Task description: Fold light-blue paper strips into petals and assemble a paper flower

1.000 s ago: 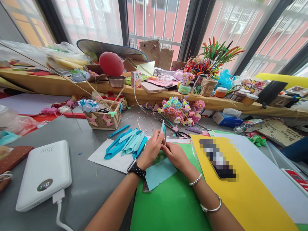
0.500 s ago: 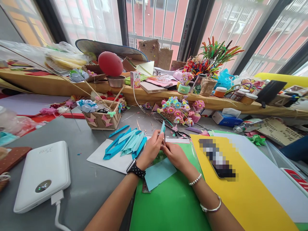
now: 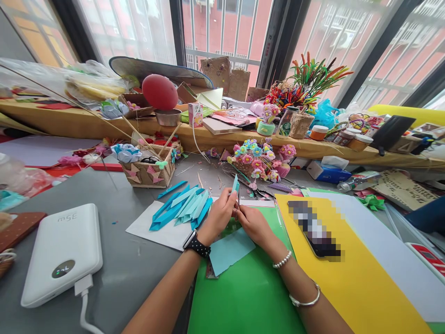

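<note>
My left hand [image 3: 222, 211] is closed on a narrow folded strip of light blue paper [image 3: 235, 183], which stands upright between thumb and fingers. Close against it, my right hand [image 3: 253, 222] grips a pair of scissors [image 3: 238, 200]; their thin dark blades point up beside the strip, and the handles are mostly covered by the fingers. Below both hands a light blue paper sheet [image 3: 231, 252] lies on a green board [image 3: 243, 297]. Left of my left hand, several folded blue paper strips [image 3: 186, 204] are heaped on a white sheet [image 3: 142, 226].
A white power bank [image 3: 66, 246] with a cable lies on the grey table at left. A phone [image 3: 314, 232] rests on yellow paper [image 3: 351, 283] at right. Behind stand a decorated box [image 3: 151, 174], a basket of fuzzy flowers [image 3: 255, 162], a tissue box [image 3: 328, 171] and a crowded ledge [image 3: 139, 134].
Almost nothing differs. Both hands stay together around the paper strip and scissors, with the blades in nearly the same place.
</note>
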`<state>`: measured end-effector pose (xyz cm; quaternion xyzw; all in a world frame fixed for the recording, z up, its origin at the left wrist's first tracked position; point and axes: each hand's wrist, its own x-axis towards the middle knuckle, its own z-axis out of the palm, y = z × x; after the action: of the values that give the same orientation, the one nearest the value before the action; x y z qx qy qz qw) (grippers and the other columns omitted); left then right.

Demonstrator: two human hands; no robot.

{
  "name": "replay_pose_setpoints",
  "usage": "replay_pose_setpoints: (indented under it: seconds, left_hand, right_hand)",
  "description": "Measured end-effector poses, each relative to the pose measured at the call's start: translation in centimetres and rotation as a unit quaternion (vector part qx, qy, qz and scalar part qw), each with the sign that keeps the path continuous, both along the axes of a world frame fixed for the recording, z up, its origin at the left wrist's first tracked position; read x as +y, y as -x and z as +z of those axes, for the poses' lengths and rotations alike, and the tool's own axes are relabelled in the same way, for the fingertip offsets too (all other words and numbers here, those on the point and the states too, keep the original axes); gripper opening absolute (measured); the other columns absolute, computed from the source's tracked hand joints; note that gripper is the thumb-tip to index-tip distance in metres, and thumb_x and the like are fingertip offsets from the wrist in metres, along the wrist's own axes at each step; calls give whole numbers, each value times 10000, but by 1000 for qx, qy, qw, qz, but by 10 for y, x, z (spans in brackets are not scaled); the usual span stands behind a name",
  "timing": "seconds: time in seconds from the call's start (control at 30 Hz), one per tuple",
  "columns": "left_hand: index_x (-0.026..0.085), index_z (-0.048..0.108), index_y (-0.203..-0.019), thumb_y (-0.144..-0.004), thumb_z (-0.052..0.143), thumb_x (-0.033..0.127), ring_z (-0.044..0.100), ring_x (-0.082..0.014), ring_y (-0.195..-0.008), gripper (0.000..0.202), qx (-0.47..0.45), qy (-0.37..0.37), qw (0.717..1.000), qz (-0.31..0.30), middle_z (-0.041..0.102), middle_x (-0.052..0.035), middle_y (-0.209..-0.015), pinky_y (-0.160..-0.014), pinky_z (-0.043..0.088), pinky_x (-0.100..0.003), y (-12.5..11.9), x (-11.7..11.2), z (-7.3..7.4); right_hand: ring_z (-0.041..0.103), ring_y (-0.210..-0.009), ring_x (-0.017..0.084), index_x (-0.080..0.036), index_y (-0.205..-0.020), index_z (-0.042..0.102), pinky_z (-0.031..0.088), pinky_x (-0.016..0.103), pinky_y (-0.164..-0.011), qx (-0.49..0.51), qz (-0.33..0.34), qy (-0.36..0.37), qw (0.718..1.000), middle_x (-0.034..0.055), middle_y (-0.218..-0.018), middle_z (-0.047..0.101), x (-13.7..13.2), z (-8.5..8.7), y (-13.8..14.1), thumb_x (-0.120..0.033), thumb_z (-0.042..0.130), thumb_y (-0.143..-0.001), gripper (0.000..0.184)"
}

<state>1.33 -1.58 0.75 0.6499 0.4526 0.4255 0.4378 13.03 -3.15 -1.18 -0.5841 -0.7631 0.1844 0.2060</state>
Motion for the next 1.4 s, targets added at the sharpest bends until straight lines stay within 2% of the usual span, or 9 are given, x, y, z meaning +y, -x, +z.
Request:
replay_pose_setpoints:
  seconds: [0.83,1.17,1.4]
  left_hand:
    - [203,420,-807,-815,284,404,500,-116,-571,243,-9,-3,1000,-8,467,31,-624,-565,427,-237,0,0,-1]
    - [197,454,-825,-813,282,415,500,-114,-575,278,18,-24,1000,5,484,33,-629,-587,411,-238,2,2,-4]
    - [196,452,-816,-812,277,420,500,-117,-569,285,27,-11,1000,9,478,32,-626,-565,419,-237,1,2,-2]
  right_hand:
    - [541,-649,159,-149,-751,569,309,232,-563,-5,3,-6,1000,68,-741,634,2,-1,0,-267,302,-862,312]
    - [541,-645,155,-153,-764,571,321,227,-569,5,8,-8,1000,61,-732,631,3,-2,-1,-266,296,-862,313]
    - [530,-623,143,-156,-734,569,320,220,-560,2,4,-1,1000,51,-704,623,2,1,-1,-256,304,-861,311]
